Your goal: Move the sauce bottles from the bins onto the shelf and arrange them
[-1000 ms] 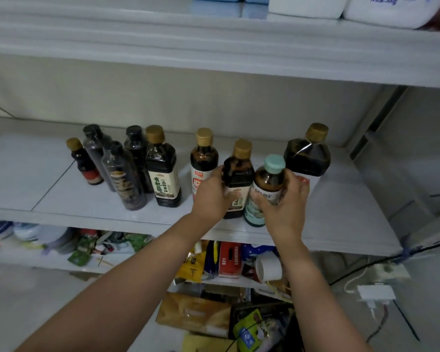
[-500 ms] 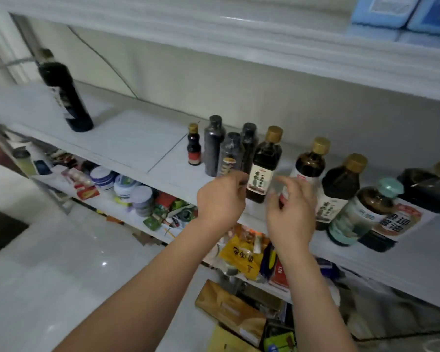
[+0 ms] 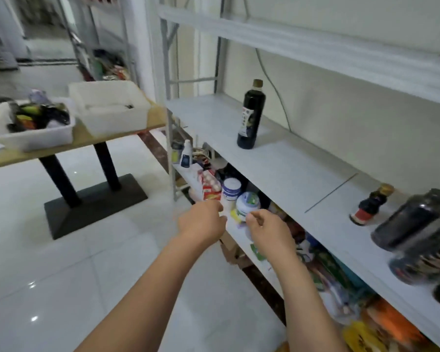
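Observation:
The white shelf (image 3: 277,163) runs along the right. One tall dark sauce bottle (image 3: 250,115) stands alone near its left end. At the right edge a small red-labelled bottle (image 3: 370,205) and a dark black-capped bottle (image 3: 409,221) stand with others cut off by the frame. My left hand (image 3: 201,223) and my right hand (image 3: 268,231) hang in the air in front of the lower shelf, fingers loosely curled, holding nothing. Two white bins sit on a wooden table at the left: one (image 3: 33,134) with dark items inside, the other (image 3: 109,107) looking nearly bare.
The table (image 3: 81,141) has black legs on a black base (image 3: 97,203) on the glossy white tile floor. The lower shelf (image 3: 236,235) is packed with jars, boxes and packets. Another rack stands behind at the upper left.
The view has swung left, away from the row of bottles toward the table and bins. Both hands have let go of the bottles and drawn back from the shelf.

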